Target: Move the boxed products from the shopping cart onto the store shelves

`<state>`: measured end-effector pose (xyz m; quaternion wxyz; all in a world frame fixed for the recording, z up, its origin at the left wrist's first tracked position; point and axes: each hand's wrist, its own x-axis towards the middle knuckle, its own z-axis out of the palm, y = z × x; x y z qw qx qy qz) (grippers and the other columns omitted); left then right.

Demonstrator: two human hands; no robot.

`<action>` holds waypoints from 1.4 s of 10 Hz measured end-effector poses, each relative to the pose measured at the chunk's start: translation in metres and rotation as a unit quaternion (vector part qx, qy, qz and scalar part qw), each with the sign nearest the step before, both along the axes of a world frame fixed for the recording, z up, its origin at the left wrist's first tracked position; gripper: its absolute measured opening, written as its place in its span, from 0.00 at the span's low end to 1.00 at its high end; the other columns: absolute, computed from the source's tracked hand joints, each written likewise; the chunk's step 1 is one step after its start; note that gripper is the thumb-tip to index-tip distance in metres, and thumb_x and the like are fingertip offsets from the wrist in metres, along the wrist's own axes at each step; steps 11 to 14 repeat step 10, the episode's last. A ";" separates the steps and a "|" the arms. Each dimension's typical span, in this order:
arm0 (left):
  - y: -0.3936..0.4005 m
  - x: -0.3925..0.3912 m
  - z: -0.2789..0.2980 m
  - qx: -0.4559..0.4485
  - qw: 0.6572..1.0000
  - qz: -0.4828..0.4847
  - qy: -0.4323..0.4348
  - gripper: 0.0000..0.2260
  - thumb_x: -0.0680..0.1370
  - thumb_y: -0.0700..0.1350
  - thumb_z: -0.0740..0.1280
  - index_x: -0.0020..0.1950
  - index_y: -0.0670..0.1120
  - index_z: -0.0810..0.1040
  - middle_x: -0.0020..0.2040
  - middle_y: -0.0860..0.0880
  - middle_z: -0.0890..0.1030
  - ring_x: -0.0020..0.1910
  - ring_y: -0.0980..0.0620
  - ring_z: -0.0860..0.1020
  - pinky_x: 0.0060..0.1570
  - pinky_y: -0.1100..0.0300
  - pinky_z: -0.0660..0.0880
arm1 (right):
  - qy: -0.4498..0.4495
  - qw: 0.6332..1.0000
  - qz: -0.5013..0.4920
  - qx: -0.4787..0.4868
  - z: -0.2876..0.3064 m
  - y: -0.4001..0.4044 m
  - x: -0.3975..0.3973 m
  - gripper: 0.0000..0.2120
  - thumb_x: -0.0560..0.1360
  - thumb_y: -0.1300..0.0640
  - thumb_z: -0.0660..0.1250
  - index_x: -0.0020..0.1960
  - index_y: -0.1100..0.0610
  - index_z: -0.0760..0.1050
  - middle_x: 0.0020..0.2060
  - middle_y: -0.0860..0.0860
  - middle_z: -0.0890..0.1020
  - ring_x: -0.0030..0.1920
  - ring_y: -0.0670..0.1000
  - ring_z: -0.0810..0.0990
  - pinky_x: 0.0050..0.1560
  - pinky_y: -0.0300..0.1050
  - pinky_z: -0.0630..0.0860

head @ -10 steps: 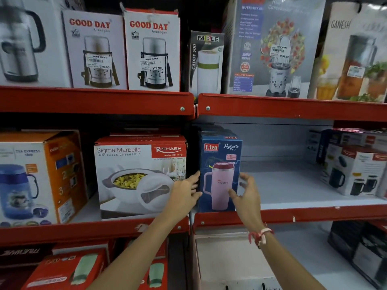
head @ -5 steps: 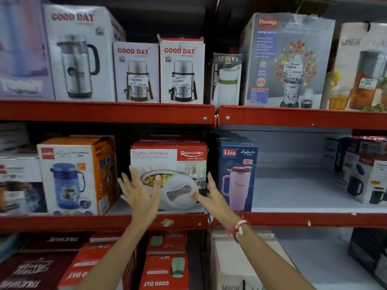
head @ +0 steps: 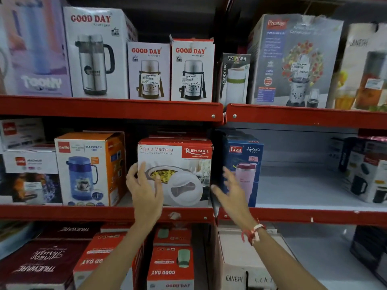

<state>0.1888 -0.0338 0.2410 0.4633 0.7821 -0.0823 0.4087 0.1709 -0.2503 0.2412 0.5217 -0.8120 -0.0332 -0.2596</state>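
Flanking casserole box [head: 175, 164], both hands spread empty.

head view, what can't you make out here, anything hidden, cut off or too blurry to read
- Shopping cart: nowhere in the head view, outside the frame.
- Casserole box: left edge covered by the left hand; contact unclear.
- Liza box: lower front hidden behind the right hand.
- Price stickers: too small and blurred to read surely.
- Ganesh box: cut by the right edge, motion-blurred.
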 end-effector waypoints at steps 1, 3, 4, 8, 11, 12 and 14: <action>-0.053 -0.012 0.007 0.053 0.990 -0.134 -0.006 0.13 0.80 0.47 0.58 0.64 0.48 0.69 0.60 0.51 0.74 0.59 0.55 0.73 0.60 0.58 0.73 | -0.062 0.990 -0.116 0.055 0.008 -0.035 -0.005 0.28 0.74 0.55 0.67 0.71 0.47 0.61 0.69 0.53 0.66 0.68 0.57 0.69 0.63 0.60 0.74; -0.153 -0.005 0.011 0.000 0.906 -0.340 0.254 0.28 0.80 0.58 0.50 0.77 0.53 0.44 0.79 0.50 0.51 0.77 0.50 0.53 0.75 0.51 0.52 | 0.060 0.992 -0.056 0.095 0.011 -0.083 0.000 0.41 0.75 0.49 0.66 0.76 0.44 0.41 0.77 0.51 0.54 0.76 0.58 0.57 0.71 0.59 0.61; -0.164 0.006 0.009 -0.042 0.878 -0.338 0.335 0.37 0.71 0.71 0.42 0.76 0.55 0.45 0.79 0.49 0.51 0.77 0.46 0.53 0.76 0.45 0.50 | 0.120 0.988 -0.022 0.093 0.004 -0.093 0.005 0.39 0.75 0.44 0.64 0.75 0.38 0.41 0.76 0.52 0.60 0.74 0.59 0.62 0.72 0.60 0.62; -0.159 0.001 0.003 -0.038 0.845 -0.376 0.378 0.49 0.58 0.82 0.41 0.74 0.60 0.53 0.78 0.48 0.55 0.77 0.45 0.56 0.75 0.40 0.51 | 0.144 0.989 -0.022 0.035 0.011 -0.105 -0.017 0.35 0.78 0.46 0.58 0.76 0.43 0.39 0.77 0.51 0.58 0.74 0.59 0.61 0.69 0.60 0.65; -0.131 -0.038 0.042 -0.008 0.898 -0.344 0.273 0.30 0.76 0.67 0.45 0.76 0.55 0.51 0.78 0.52 0.54 0.77 0.51 0.53 0.75 0.51 0.50 | -0.008 0.993 -0.097 -0.072 0.057 -0.071 -0.051 0.31 0.78 0.52 0.61 0.76 0.51 0.51 0.73 0.54 0.65 0.72 0.55 0.65 0.61 0.47 0.67; -0.131 -0.038 0.042 -0.008 0.898 -0.344 0.273 0.30 0.76 0.67 0.45 0.76 0.55 0.51 0.78 0.52 0.54 0.77 0.51 0.53 0.75 0.51 0.50 | -0.008 0.993 -0.097 -0.072 0.057 -0.071 -0.051 0.31 0.78 0.52 0.61 0.76 0.51 0.51 0.73 0.54 0.65 0.72 0.55 0.65 0.61 0.47 0.67; -0.131 -0.038 0.042 -0.008 0.898 -0.344 0.273 0.30 0.76 0.67 0.45 0.76 0.55 0.51 0.78 0.52 0.54 0.77 0.51 0.53 0.75 0.51 0.50 | -0.008 0.993 -0.097 -0.072 0.057 -0.071 -0.051 0.31 0.78 0.52 0.61 0.76 0.51 0.51 0.73 0.54 0.65 0.72 0.55 0.65 0.61 0.47 0.67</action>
